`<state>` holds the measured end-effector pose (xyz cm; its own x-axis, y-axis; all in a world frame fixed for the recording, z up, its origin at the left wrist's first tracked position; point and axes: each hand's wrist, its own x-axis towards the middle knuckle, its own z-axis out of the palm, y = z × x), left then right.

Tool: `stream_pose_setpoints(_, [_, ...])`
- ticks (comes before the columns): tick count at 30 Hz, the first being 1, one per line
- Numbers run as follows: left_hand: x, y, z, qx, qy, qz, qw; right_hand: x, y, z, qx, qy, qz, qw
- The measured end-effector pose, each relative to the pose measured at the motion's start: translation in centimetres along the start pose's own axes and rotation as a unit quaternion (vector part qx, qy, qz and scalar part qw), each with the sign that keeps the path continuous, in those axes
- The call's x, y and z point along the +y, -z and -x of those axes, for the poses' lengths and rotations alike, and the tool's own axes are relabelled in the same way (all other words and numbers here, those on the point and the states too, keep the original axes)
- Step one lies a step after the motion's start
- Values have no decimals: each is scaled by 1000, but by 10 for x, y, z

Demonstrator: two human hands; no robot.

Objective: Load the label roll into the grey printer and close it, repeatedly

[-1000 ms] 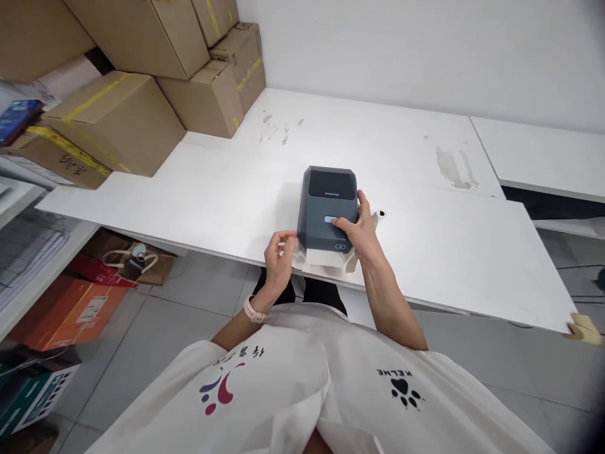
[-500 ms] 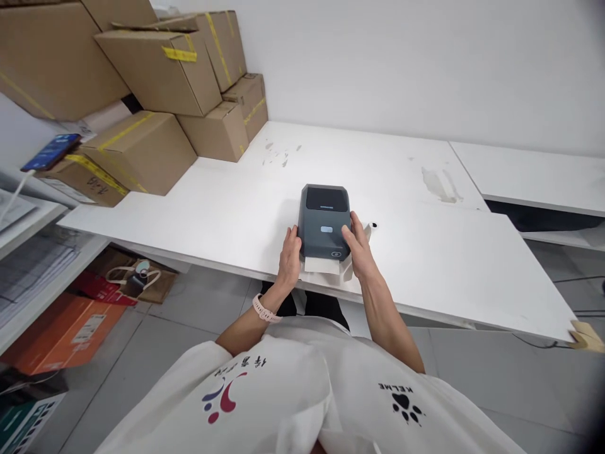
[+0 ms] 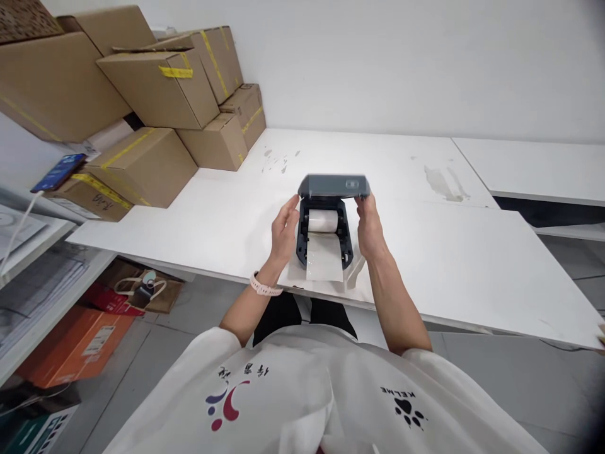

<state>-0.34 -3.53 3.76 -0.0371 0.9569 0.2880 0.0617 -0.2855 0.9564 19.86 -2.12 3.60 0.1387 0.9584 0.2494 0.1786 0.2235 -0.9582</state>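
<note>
A dark grey label printer (image 3: 348,255) stands near the front edge of the white table with its lid (image 3: 331,185) raised. Inside lies a white paper roll (image 3: 322,221), and a strip of label paper (image 3: 324,258) runs from it over the printer's front. My left hand (image 3: 284,232) is at the lid's left corner, fingertips against it. My right hand (image 3: 370,228) grips the lid's right corner, its fingers partly hidden behind the edge. A loose curled strip of backing paper (image 3: 355,272) lies beside the printer, near my right wrist.
Taped cardboard boxes (image 3: 146,167) are stacked at the back left, with a phone (image 3: 59,172) on one of them. A shelf (image 3: 51,309) holds papers on the left. Below stand an orange box (image 3: 75,347) and a paper bag (image 3: 167,296). A white wall (image 3: 401,69) is behind the table.
The printer's lid has swung up from closed, uncovering the paper roll inside. Both hands have moved up with the lid, away from the printer's lower sides.
</note>
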Motion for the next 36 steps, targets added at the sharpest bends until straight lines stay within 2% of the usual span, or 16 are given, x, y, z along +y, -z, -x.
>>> stream_pose_setpoints(3, [-11,-2,-30,15,39,-138,990,-9,-7,-44,3,39,16,999])
stream_pose_setpoints(6, [-28,-3,-41,-30,115,-292,949,-11,-10,-73,8,42,19,999])
stream_pose_setpoints(8, [-36,-2,-41,-76,140,-333,929,-14,-9,-78,11,44,45,998])
stream_pose_setpoints(11, [-40,0,-40,-117,160,-329,923,-22,-4,-66,23,119,133,984])
stream_pose_setpoints(13, [-40,0,-40,-119,167,-328,922,-24,-3,-56,-30,160,205,965])
stream_pose_setpoints(15, [-38,-1,-42,-117,166,-344,917,-21,-8,-51,-149,147,294,933])
stream_pose_setpoints(17, [-39,-2,-43,-116,164,-362,910,-13,-18,-53,-266,103,400,871])
stream_pose_setpoints(18, [-39,-3,-43,-115,166,-361,910,-8,-25,-55,-304,84,443,840])
stream_pose_setpoints(20, [-43,-4,-42,-105,169,-348,916,0,-36,-61,-338,64,493,799])
stream_pose_setpoints(22, [-47,-3,-40,-92,171,-328,925,4,-40,-65,-348,63,500,790])
stream_pose_setpoints(24, [-51,-3,-38,-87,173,-306,932,0,-30,-67,-366,66,456,809])
stream_pose_setpoints(28, [-55,-2,-36,-76,173,-271,944,-19,21,-64,-381,70,234,892])
stream_pose_setpoints(30, [-57,-3,-35,-64,171,-257,949,-25,51,-63,-339,64,134,929])
stream_pose_setpoints(32, [-58,-3,-35,-59,169,-243,953,-23,74,-66,-268,52,49,961])
stream_pose_setpoints(36, [-64,-3,-35,-59,165,-236,956,11,94,-91,-134,13,-44,990])
